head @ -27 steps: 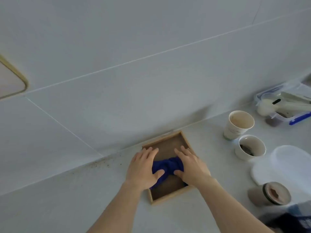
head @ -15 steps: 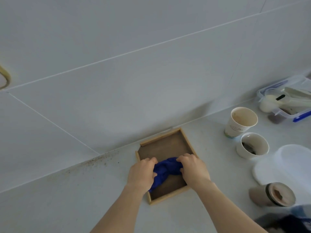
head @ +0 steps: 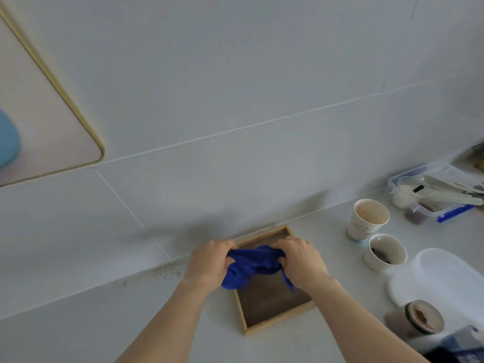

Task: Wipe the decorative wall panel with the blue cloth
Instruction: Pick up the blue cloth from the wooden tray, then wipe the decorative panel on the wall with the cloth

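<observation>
A bunched blue cloth (head: 252,264) hangs between my two hands, lifted just above a shallow wooden tray (head: 272,302) on the white counter. My left hand (head: 209,263) grips the cloth's left end and my right hand (head: 301,262) grips its right end. The decorative wall panel (head: 39,113), pale pink with a thin gold rim and a light blue shape at its left edge, hangs on the tiled wall at the upper left, well away from both hands.
To the right stand a paper cup (head: 366,218), a white cup (head: 385,252), a white lid (head: 442,279), a tipped grey jar (head: 421,317) and a clear box of utensils (head: 434,195). Brown specks (head: 157,271) line the counter's back edge.
Both hands closed on the cloth and lifted it off the tray's floor. The view tilted so more of the wall panel shows at the upper left.
</observation>
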The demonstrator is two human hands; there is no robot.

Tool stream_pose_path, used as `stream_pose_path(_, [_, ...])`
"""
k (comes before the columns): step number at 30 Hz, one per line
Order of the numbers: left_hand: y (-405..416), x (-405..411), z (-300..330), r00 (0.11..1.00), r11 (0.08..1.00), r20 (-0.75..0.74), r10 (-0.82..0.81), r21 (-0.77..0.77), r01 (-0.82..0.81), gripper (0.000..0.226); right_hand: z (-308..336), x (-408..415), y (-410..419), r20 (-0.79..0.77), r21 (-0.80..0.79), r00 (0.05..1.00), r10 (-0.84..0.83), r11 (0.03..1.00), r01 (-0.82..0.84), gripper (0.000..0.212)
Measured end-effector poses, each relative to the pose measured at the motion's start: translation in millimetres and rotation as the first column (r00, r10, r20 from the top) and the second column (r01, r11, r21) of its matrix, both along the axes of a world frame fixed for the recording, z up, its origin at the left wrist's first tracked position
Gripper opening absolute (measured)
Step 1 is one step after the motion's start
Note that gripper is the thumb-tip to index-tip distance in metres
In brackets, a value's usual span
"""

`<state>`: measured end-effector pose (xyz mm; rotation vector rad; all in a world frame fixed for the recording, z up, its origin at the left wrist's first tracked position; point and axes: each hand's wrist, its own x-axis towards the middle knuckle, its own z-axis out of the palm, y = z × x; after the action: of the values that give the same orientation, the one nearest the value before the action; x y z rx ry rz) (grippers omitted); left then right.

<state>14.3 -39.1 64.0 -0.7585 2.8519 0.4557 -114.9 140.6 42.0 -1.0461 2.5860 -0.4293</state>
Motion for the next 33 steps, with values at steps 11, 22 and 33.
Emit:
stream_pose_path(11, [-42.3, 77.7, 113.7, 0.963, 0.996, -0.258, 0.085, -0.018, -0.093, 0.028, 120.1, 59.8, -46.7, -0.134, -0.151, 0.991, -0.008, 0.988, -0.012, 0.034])
stream_pose_path(22, [-93.5, 187.4, 206.7, 0.883, 0.979, -0.452, 0.124, -0.091, -0.184, 0.024, 217.4, 151.4, -102.7, -0.163, -0.304, 0.985, 0.055, 0.947, -0.103, 0.038])
stream_pose_path(33, [-124.7, 250.0, 268.9, 0.812, 0.948, -0.563, 0.150, -0.150, -0.279, 0.020, 286.3, 200.8, -135.2, -0.131, -0.493, 0.987, 0.091, 0.858, -0.145, 0.032])
